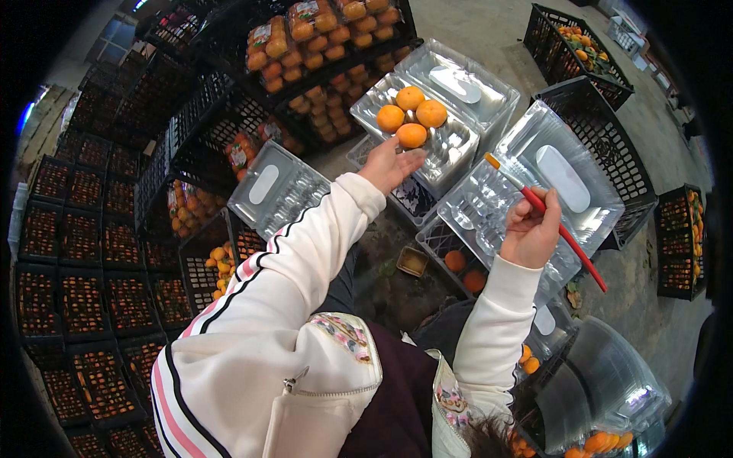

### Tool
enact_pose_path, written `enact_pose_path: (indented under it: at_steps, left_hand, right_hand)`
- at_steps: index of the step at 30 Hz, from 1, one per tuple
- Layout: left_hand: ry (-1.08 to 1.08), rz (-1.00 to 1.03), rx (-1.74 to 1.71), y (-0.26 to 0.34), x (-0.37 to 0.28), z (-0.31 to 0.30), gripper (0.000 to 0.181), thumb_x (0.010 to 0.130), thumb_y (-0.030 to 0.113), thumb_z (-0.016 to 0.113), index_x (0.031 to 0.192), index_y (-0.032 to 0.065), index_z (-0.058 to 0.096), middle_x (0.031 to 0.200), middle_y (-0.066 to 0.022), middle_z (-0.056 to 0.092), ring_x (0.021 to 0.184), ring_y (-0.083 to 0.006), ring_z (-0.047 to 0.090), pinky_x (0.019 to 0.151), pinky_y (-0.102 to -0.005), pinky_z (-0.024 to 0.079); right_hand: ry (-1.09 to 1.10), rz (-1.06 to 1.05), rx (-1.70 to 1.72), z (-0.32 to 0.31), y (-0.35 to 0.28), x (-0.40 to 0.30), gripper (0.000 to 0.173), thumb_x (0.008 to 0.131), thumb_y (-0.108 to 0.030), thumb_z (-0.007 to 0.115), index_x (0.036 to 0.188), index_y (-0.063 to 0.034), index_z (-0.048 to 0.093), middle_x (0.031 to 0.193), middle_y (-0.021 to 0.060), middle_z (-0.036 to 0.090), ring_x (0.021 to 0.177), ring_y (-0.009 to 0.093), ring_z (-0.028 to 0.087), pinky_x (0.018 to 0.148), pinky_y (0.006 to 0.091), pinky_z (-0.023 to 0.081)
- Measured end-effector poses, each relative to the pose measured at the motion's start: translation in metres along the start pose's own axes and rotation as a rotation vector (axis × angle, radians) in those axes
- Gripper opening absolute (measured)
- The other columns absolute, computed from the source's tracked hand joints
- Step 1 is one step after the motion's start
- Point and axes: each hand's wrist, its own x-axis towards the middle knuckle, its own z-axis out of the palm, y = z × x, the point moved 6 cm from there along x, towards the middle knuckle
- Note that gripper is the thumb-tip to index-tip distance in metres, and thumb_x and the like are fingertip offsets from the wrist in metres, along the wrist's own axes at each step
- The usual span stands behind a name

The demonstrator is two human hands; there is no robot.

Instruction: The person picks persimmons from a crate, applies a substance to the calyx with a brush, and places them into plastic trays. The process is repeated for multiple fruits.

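My left hand (393, 166) is palm up with its fingers apart, just below the nearest of several oranges (411, 135). Whether a fingertip touches that fruit I cannot tell. The oranges sit in the moulded cups of an open clear plastic clamshell tray (455, 143), on top of a stack of such trays. Between the fingers of my right hand (532, 229) is a slim red-handled paintbrush (578, 260), its yellow-orange bristle tip pointing up and left. Under that hand lies a second stack of clear clamshells (469, 212) with a white oval label (563, 177) on the lid side.
Black crates of packed oranges (320, 34) rise at the back left. Left of my arm stands another clear clamshell (275, 189). A crate with loose oranges (455, 261) is below the right stack. More nested clamshells (613, 378) lie lower right. Crates of fruit (86, 240) fill the far left.
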Motion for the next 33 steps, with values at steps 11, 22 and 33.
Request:
enact_pose_path:
  at_steps: [11, 22, 33]
  left_hand:
    - [0.262, 0.647, 1.466, 0.061, -0.022, 0.04, 0.055, 0.066, 0.04, 0.067, 0.094, -0.0062, 0.054, 0.09, -0.0211, 0.057, 0.088, -0.0335, 0.058, 0.076, -0.0388, 0.046]
    - [0.348, 0.839, 1.524, 0.04, -0.028, 0.048, 0.052, 0.066, 0.029, 0.068, 0.102, -0.0022, 0.046, 0.105, -0.0228, 0.05, 0.093, -0.0383, 0.054, 0.079, -0.0409, 0.046]
    - [0.23, 0.829, 1.528, 0.04, -0.019, 0.036, 0.068, 0.059, 0.032, 0.075, 0.112, 0.0004, 0.047, 0.109, -0.0218, 0.047, 0.102, -0.0344, 0.048, 0.089, -0.0348, 0.04]
  right_hand:
    - [-0.001, 0.041, -0.004, 0.006, 0.008, -0.003, 0.028, 0.087, -0.029, 0.052, 0.08, -0.0018, 0.056, 0.058, 0.0047, 0.051, 0.049, 0.011, 0.044, 0.045, 0.0228, 0.033]
    - [-0.032, 0.047, 0.023, 0.013, 0.014, -0.013, 0.027, 0.088, -0.027, 0.052, 0.082, -0.001, 0.056, 0.058, 0.0047, 0.05, 0.049, 0.012, 0.042, 0.047, 0.0234, 0.031]
    - [-0.024, 0.033, 0.048, 0.01, 0.008, -0.015, 0.027, 0.089, -0.027, 0.05, 0.08, -0.0017, 0.056, 0.055, 0.0046, 0.049, 0.048, 0.011, 0.038, 0.046, 0.0243, 0.029]
